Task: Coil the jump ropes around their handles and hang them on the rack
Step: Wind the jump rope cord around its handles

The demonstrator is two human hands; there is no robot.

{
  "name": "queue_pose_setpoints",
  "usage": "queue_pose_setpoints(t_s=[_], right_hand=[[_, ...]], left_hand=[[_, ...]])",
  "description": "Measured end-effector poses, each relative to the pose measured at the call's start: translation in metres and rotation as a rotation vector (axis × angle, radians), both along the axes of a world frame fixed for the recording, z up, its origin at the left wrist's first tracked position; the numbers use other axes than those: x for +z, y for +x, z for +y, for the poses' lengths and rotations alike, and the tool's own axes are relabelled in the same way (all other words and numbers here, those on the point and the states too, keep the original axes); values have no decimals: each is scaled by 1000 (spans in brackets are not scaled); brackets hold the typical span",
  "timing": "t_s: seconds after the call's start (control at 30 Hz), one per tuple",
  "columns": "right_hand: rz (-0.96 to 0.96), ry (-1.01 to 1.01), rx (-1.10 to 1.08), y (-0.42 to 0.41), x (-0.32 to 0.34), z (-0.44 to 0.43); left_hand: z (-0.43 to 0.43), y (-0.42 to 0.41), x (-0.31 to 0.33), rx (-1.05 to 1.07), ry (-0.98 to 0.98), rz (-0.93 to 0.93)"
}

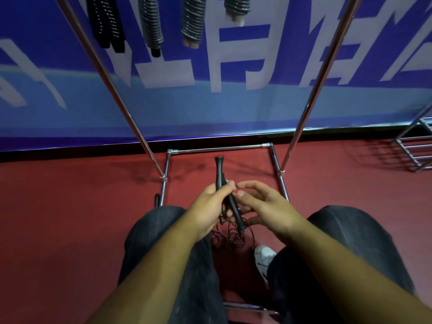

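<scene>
Left hand [208,206] grips both rigid handles [219,170]. Right hand [264,204] grasp is unclear; take the limp cord [231,238] just below it.

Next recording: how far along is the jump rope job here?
Done: several coiled ropes hang at the top of the rack. In hand: the left hand grips two black handles together; the right hand sits beside them, its grip unclear. Their cord hangs in a loose tangle below, not yet wound. Left: coil that cord around the handles and hang it.
</scene>
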State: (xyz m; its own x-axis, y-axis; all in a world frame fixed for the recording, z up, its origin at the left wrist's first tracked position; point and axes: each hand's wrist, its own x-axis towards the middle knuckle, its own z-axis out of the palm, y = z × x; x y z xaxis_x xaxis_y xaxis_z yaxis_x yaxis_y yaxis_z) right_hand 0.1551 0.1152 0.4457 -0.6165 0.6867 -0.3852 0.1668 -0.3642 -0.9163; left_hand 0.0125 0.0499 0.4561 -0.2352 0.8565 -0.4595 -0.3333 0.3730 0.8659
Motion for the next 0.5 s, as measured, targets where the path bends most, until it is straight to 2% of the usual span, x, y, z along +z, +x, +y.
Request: queue_pose_setpoints(t_s=[0.13, 0.2, 0.27, 0.4, 0.5], right_hand=[[27, -97, 86, -1, -1, -5], [10, 27, 109, -4, 3, -7], [-56, 163, 15, -2, 1, -3], [-118, 236, -262, 10, -10, 16], [-101, 304, -299, 17, -5, 19]], left_hand=[[4, -1, 0, 20, 43, -125], [5, 0, -2, 23, 65, -105], [8, 1, -7, 36, 65, -7], [9, -4, -21, 18, -55, 332], [6, -12, -22, 44, -65, 334]])
